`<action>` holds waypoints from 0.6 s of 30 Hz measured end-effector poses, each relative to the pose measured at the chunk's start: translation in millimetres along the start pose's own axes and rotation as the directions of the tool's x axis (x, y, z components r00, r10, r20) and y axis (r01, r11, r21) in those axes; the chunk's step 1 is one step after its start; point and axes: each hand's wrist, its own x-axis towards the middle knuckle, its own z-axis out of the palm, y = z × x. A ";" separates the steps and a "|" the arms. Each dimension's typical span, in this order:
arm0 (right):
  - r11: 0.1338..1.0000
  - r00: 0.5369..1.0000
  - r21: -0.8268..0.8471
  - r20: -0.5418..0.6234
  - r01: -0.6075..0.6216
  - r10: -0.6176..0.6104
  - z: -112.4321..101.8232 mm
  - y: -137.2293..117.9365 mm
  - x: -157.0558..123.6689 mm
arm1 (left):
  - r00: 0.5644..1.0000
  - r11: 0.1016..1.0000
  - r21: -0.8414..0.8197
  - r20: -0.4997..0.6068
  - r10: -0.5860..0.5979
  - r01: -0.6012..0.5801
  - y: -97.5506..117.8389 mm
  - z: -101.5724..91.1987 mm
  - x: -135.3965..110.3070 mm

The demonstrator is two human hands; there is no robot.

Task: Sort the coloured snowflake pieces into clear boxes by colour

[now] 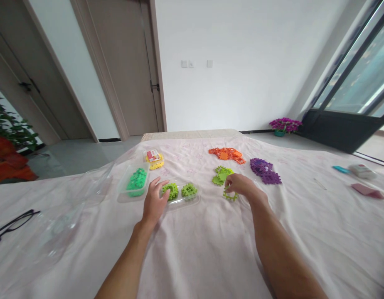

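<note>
My left hand (156, 200) rests at the left end of a clear plastic tray (182, 202), fingers apart beside a stack of light green gear-shaped pieces (170, 191). A second light green stack (189, 190) sits in the tray's right half. My right hand (242, 186) pinches a light green gear-shaped ring (231, 196) just above the cloth. Behind that hand lies a loose pile of light green gear pieces (221, 175). To the left of the tray, a translucent box (121, 187) holds teal-green pieces (137, 182).
Orange pieces (227, 154) and purple pieces (265, 170) lie in piles at the back right. A small clear box (153, 156) with yellow pieces stands back left. Clear plastic packaging (59, 226) and eyeglasses (16, 223) lie left; a pink item (367, 191) lies far right.
</note>
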 end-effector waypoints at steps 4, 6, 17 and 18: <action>0.940 0.976 0.315 -0.208 0.135 -0.071 -7.0 -15.2 -1.7 | 0.997 0.992 -0.105 0.040 -0.070 0.074 -5.0 4.6 -3.9; 0.848 0.950 0.475 -0.295 0.235 -0.098 -5.0 -29.1 -1.5 | 0.994 0.984 -0.146 0.051 -0.098 0.105 -4.7 6.6 -5.3; 0.802 0.916 0.447 -0.138 0.396 -0.376 15.8 -79.6 -9.9 | 0.983 0.967 -0.214 0.152 -0.105 0.137 3.8 8.3 -11.3; 0.820 0.909 0.393 -0.139 0.416 -0.394 15.4 -81.3 -11.6 | 0.985 0.969 -0.217 0.147 -0.089 0.120 3.4 8.7 -11.8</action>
